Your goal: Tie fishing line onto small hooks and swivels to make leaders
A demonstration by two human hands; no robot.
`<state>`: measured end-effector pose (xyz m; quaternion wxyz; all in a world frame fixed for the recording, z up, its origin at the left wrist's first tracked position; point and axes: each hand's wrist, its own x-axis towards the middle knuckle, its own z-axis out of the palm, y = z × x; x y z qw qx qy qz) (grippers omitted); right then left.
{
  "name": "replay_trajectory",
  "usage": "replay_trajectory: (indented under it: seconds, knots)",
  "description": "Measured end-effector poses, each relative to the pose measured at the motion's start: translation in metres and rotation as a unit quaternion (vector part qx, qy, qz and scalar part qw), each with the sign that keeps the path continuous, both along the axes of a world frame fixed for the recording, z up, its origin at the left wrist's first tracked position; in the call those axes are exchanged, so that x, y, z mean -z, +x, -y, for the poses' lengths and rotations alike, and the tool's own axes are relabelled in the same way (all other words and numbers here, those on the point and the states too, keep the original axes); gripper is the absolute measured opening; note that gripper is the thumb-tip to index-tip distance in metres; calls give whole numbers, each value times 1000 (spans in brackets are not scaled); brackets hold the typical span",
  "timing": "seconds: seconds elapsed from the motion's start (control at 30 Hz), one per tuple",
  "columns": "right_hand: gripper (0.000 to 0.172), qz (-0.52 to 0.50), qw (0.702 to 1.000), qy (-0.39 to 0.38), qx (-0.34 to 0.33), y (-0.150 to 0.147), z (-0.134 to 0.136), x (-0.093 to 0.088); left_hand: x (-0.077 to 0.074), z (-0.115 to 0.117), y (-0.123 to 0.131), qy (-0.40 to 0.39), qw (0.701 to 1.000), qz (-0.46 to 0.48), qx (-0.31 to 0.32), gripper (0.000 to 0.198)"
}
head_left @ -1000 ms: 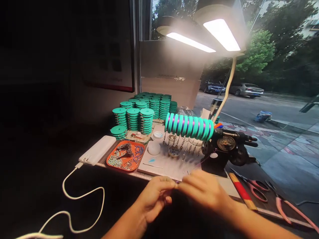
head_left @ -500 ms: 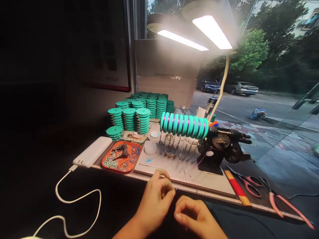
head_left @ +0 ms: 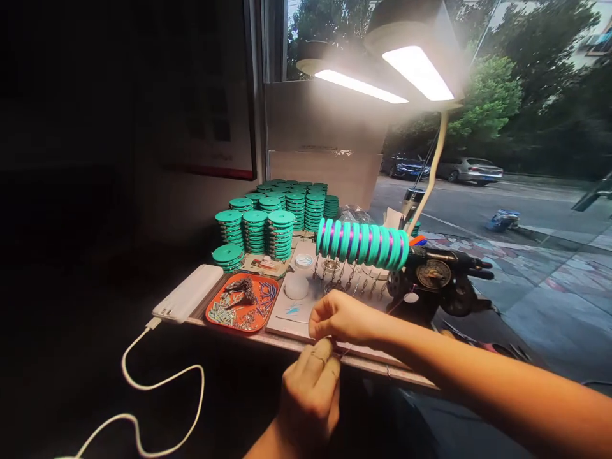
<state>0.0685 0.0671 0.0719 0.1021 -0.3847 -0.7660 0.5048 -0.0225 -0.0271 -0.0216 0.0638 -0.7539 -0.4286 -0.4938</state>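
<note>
My left hand [head_left: 310, 389] is closed just below the front edge of the work board [head_left: 282, 326], fingers curled and pressed together. Right above it, my right hand [head_left: 342, 317] reaches in from the right, thumb and fingers pinched close to the left fingertips. A fine line, perhaps thread, shows faintly near both hands; what they hold is too small to make out. Behind them, a row of teal spools [head_left: 363, 245] with purple line between them sits on a black winding machine [head_left: 435, 275]. Small metal swivels [head_left: 362, 288] hang below the row.
An orange tray [head_left: 246, 310] of small parts and a white power bank [head_left: 189, 293] with a cable lie left. Stacked teal spools [head_left: 280, 239] stand behind. A white dome [head_left: 296, 287] and light-blue bits [head_left: 292, 310] are on the board. A lit lamp [head_left: 418, 70] hangs above.
My right hand has moved up and left, from beside the left hand to above it, its forearm now crossing the board's right side. My left hand has lowered slightly and curled tighter.
</note>
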Motion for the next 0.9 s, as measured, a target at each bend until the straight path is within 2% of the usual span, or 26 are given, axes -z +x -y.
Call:
replay_trajectory:
  seconds: [0.03,0.1,0.13,0.17,0.2,0.23,0.27,0.3,0.33,0.37,0.4,0.43,0.47,0.5,0.57,0.63,0.67,0.7,0.73,0.77,0.8,0.83,0.87,0.9]
  knots:
    - [12,-1,1000,10,-1,2,3,1,-5,0,-1,-22,999,6,31,26]
    - [9,-13,999,43,16,12,14,2,-18,-1,-2,-127,984,92,85,22]
    - [7,-25,996,80,33,21,21,5,-24,-2,-2,-233,945,202,111,18]
    - [8,-42,988,144,46,31,29,9,-30,-3,-1,-363,858,339,132,15]
    - [10,-59,972,218,63,42,38,15,-34,-5,-1,-482,728,463,154,12]
    - [14,-84,928,360,52,52,45,23,-36,-7,-1,-538,646,515,167,10]
    - [18,-94,868,488,28,61,52,32,-37,-8,-1,-580,574,549,179,7]
    - [20,-87,808,582,0,68,57,43,-36,-10,-1,-603,530,565,190,5]
    - [20,-79,753,653,-37,72,62,53,-35,-11,0,-613,507,572,200,5]
    - [20,-72,713,695,-57,74,65,62,-33,-12,0,-621,479,584,208,8]
    - [19,-70,690,717,-64,74,67,70,-31,-12,1,-625,455,597,215,10]
    - [19,-78,682,725,-55,72,68,76,-29,-12,2,-625,437,608,220,13]
    - [18,-97,690,717,-26,69,70,82,-28,-11,3,-624,425,617,224,14]
    - [19,-125,716,686,13,66,72,86,-28,-9,5,-621,417,623,227,15]
    - [18,-197,810,541,108,61,76,94,-27,-6,7,-617,415,627,232,12]
    - [20,-264,896,301,191,59,81,104,-27,-3,10,-613,430,619,235,11]
    - [24,-285,919,172,210,59,84,109,-26,-3,11,-613,437,614,236,12]
    - [30,-298,928,57,215,60,87,115,-25,-2,12,-612,453,602,240,13]
    - [34,-304,928,-40,211,62,90,119,-24,-3,12,-608,487,577,245,15]
    - [38,-305,923,-112,205,64,93,123,-24,-3,12,-594,544,540,246,17]
    - [39,-301,920,-151,201,66,96,124,-24,-4,12,-568,618,489,238,18]
    - [38,-292,923,-154,199,69,98,123,-24,-4,12,-531,696,428,223,18]
    - [36,-279,931,-121,200,71,100,120,-24,-4,12,-490,766,364,203,18]
    - [32,-267,941,-60,199,73,102,115,-24,-3,12,-453,817,307,182,17]
